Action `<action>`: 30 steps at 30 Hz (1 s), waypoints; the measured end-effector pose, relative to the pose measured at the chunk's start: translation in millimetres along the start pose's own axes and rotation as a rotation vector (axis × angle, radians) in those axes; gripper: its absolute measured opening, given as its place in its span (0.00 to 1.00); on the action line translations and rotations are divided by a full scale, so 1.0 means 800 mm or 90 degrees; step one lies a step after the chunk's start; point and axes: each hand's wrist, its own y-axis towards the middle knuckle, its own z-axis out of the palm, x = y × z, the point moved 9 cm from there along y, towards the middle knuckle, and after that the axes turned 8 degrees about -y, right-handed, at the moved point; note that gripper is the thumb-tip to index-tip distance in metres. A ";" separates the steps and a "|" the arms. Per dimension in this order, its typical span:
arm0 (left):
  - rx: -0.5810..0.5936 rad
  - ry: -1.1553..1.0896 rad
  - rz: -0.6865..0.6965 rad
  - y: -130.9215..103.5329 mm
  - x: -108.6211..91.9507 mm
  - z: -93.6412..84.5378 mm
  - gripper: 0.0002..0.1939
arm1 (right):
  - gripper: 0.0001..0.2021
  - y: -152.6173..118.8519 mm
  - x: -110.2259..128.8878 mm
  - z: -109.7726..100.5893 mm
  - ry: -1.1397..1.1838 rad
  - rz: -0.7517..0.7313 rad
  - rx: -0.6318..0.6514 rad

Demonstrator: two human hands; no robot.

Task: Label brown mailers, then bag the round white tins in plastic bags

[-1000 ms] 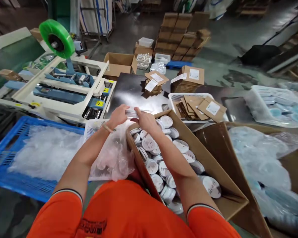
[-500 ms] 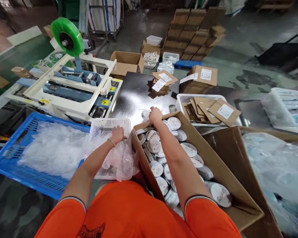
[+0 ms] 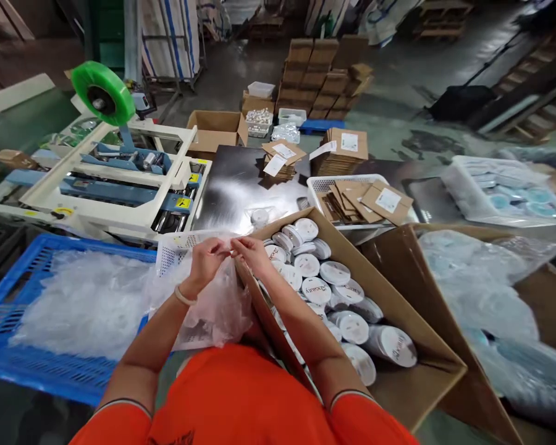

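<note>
The clear plastic [image 3: 215, 312] lies in the white basket [image 3: 167, 252], at six o'clock from your left hand [image 3: 205, 262] and right hand [image 3: 252, 254]. Both are close together, fingertips narrow; I cannot tell what they hold. At four o'clock stands the carton [image 3: 429, 368] with white discs [image 3: 315, 290], at eight the blue crate [image 3: 65, 386], at twelve the worktop [image 3: 231, 179].

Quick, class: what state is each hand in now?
Left hand: closed, fingertips pinched; anything held cannot be told.
Right hand: closed, fingertips pinched; anything held likewise unclear.
</note>
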 end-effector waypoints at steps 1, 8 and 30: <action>0.004 0.005 0.019 -0.006 -0.005 0.007 0.19 | 0.22 -0.001 -0.001 -0.004 0.029 0.012 -0.018; -0.077 -0.080 -0.121 -0.012 0.025 0.012 0.25 | 0.27 -0.040 0.017 -0.027 -0.054 -0.089 -0.114; 0.011 0.287 0.115 0.027 0.012 0.003 0.33 | 0.13 -0.004 -0.027 -0.240 -0.631 0.182 -0.386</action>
